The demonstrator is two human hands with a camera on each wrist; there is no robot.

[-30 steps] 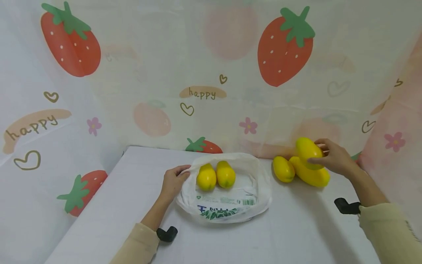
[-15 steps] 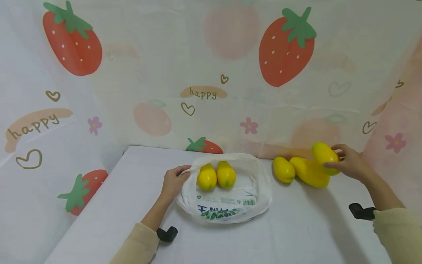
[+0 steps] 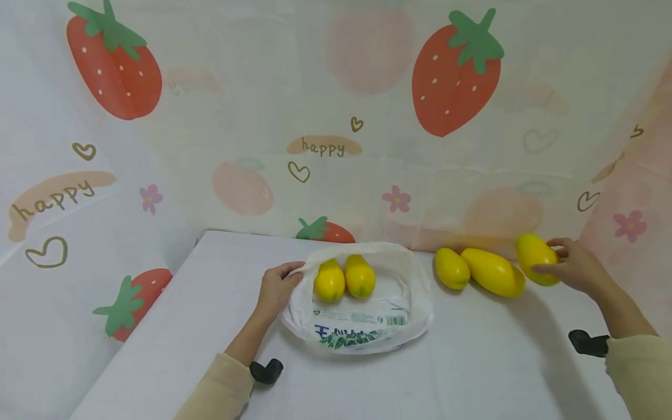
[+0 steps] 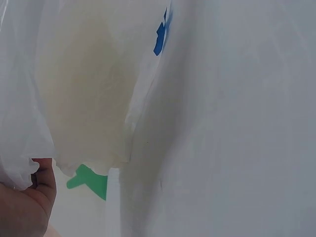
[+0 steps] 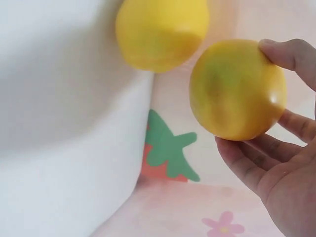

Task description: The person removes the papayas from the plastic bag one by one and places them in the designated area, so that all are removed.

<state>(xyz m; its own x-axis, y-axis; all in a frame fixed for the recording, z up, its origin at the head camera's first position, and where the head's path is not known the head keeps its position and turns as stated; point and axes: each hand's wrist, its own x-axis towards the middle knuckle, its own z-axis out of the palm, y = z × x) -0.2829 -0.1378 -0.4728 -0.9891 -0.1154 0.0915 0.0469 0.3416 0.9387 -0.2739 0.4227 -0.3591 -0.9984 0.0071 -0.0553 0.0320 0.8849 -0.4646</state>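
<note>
My right hand (image 3: 577, 267) grips a smooth yellow papaya (image 3: 534, 256) at the right of the head view. The right wrist view shows thumb and fingers spread round this papaya (image 5: 232, 89), beside another papaya (image 5: 163, 32). Left of the held one, a long papaya (image 3: 493, 273) and a shorter papaya (image 3: 451, 269) lie at the table's back edge. My left hand (image 3: 276, 290) pinches the left rim of a white plastic bag (image 3: 422, 303), whose mouth is spread wide. Two papayas (image 3: 329, 283) sit side by side inside it. In the left wrist view bag film (image 4: 89, 74) partly covers the fingers.
A white table (image 3: 367, 385) carries everything. Behind it and at both sides hangs a curtain (image 3: 236, 116) printed with strawberries, hearts and flowers. Green leaves, blue lettering and a barcode mark the bag's front.
My right hand has moved to the right and slightly down with its papaya, from over the long papaya to beside its right end. The left hand and bag have stayed still.
</note>
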